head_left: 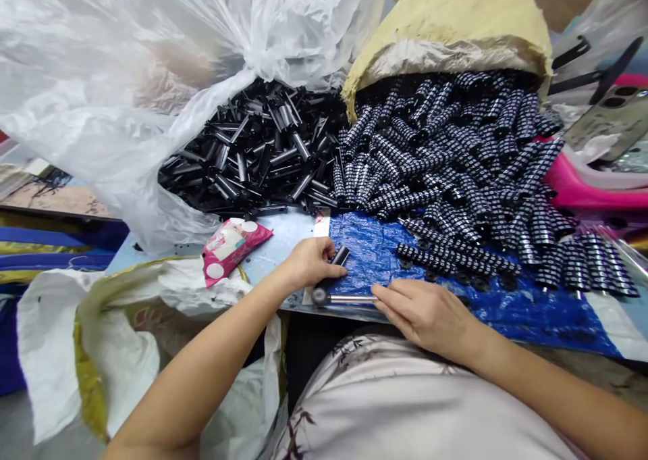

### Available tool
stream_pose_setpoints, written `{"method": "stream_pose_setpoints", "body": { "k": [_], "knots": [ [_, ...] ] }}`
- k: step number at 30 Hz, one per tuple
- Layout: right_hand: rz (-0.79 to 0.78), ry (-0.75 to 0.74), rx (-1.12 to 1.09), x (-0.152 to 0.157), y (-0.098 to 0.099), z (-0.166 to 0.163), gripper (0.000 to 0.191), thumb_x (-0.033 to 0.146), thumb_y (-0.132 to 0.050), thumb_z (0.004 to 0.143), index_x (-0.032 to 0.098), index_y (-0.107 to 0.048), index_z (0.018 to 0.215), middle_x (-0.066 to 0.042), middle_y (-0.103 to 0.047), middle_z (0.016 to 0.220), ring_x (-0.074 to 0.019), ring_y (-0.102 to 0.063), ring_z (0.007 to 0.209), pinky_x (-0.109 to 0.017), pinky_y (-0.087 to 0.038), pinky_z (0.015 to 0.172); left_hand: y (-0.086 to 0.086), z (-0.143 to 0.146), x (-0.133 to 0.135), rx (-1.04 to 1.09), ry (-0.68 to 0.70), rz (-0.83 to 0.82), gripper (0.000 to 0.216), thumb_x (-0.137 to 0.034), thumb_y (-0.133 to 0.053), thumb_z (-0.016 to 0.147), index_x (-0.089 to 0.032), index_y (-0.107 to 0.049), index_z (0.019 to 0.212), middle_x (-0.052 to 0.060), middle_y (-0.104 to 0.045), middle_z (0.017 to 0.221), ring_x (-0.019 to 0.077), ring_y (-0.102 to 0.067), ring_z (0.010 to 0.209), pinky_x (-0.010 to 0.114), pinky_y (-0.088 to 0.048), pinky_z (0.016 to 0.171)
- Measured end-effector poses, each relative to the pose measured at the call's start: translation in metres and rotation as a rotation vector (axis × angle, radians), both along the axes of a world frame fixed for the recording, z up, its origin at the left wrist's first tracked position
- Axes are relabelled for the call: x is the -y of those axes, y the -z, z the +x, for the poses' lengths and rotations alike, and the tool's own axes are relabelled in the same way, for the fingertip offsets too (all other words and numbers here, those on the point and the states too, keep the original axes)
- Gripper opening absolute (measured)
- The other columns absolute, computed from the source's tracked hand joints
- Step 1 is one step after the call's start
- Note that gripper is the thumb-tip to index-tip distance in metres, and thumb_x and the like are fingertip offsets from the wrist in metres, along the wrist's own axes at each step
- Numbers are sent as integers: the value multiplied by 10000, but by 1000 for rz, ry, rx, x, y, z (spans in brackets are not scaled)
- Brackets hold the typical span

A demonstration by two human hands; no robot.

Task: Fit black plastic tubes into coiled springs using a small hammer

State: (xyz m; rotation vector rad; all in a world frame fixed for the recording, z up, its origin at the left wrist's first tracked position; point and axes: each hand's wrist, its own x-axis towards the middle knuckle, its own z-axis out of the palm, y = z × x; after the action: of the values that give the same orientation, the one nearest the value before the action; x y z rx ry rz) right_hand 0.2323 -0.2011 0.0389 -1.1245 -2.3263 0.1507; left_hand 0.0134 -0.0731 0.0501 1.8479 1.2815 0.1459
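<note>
My left hand (310, 263) is closed round a short black tube (338, 257) at the near edge of a blue sheet (374, 254). My right hand (422, 311) lies just right of it, fingers together, their tips on a thin metal rod (344, 299) with a round dark end. Behind them spreads a heap of plain black tubes (258, 152) spilling from a clear plastic bag (152, 55). To the right lies a bigger heap of black tubes with white ribbed patterns (455, 156).
A yellow-lined sack (455, 21) covers the back of the patterned heap. A pink packet (230, 244) lies left of my left hand. White and yellow bags (126, 331) hang at the left. Pink plastic (582, 190) and a phone (607, 119) sit at the far right.
</note>
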Motion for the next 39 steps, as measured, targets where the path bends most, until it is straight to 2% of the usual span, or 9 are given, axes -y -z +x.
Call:
{"method": "stream_pose_setpoints", "body": {
  "k": [5, 7, 10, 17, 26, 30, 33, 36, 39],
  "knots": [
    [5, -8, -7, 6, 6, 19, 207, 229, -524, 994, 175, -685, 1114, -50, -673, 790, -163, -618, 685, -291, -500, 645, -50, -42, 6, -16, 74, 3, 212, -267, -762, 643, -199, -561, 632, -52, -477, 585, 119, -400, 557, 243, -269, 521],
    [24, 30, -14, 9, 9, 30, 191, 228, -558, 981, 184, -687, 1115, -58, -703, 842, -169, -642, 725, -303, -510, 684, -75, -80, 6, -75, 270, -292, 216, -328, -834, 608, -193, -679, 676, -36, -528, 587, 128, -437, 551, 239, -302, 511],
    [57, 97, 9, 11, 15, 39, 149, 228, -601, 965, 177, -695, 1070, -68, -722, 902, -185, -660, 776, -325, -513, 717, -91, -122, 6, -140, 217, -420, 277, -411, -842, 632, -201, -768, 795, -2, -617, 645, 167, -534, 604, 246, -378, 554],
    [122, 247, 39, -1, 17, 57, 216, 304, -606, 968, 163, -662, 1123, -104, -716, 1019, -248, -663, 896, -399, -515, 845, -44, -95, -19, -606, -80, 666, 197, -227, -505, 882, -167, -690, 913, 125, -650, 920, 283, -580, 892, 373, -415, 773],
    [31, 384, 319, -11, 17, 72, 202, 290, -477, 1003, 171, -639, 988, -97, -653, 909, -250, -614, 815, -392, -488, 733, -25, -76, -79, -745, 30, 780, 292, -154, -439, 893, -179, -712, 793, 183, -630, 956, 344, -518, 1002, 454, -353, 798],
    [17, 409, 240, -12, 16, 68, 195, 237, -449, 1003, 137, -608, 1058, -139, -661, 959, -275, -639, 858, -401, -500, 748, -25, -85, -76, -462, -80, 954, 270, -238, -435, 944, -177, -699, 950, 169, -649, 1104, 311, -562, 1092, 454, -384, 949],
    [34, 433, 78, -13, 13, 71, 243, 278, -449, 1015, 134, -571, 1168, -123, -685, 972, -242, -664, 771, -370, -518, 709, -26, -83, -72, -100, -322, 1059, 223, -258, -486, 931, -164, -646, 1054, 140, -673, 1081, 259, -626, 1025, 397, -446, 935],
    [-6, 450, -181, -17, 6, 69, 225, 327, -551, 975, 188, -594, 1146, -73, -700, 963, -208, -672, 745, -332, -530, 701, -27, -66, -60, 254, -591, 902, 228, -323, -517, 924, -174, -616, 1066, 32, -653, 806, 157, -596, 642, 302, -481, 646],
    [-197, 478, -584, -22, -2, 57, 181, 364, -660, 904, 234, -651, 1030, -26, -690, 912, -174, -651, 740, -293, -529, 677, -28, -39, -35, 474, -662, 529, 234, -366, -672, 817, -178, -668, 957, -44, -556, 620, 98, -454, 482, 233, -369, 474]
  ]
}}
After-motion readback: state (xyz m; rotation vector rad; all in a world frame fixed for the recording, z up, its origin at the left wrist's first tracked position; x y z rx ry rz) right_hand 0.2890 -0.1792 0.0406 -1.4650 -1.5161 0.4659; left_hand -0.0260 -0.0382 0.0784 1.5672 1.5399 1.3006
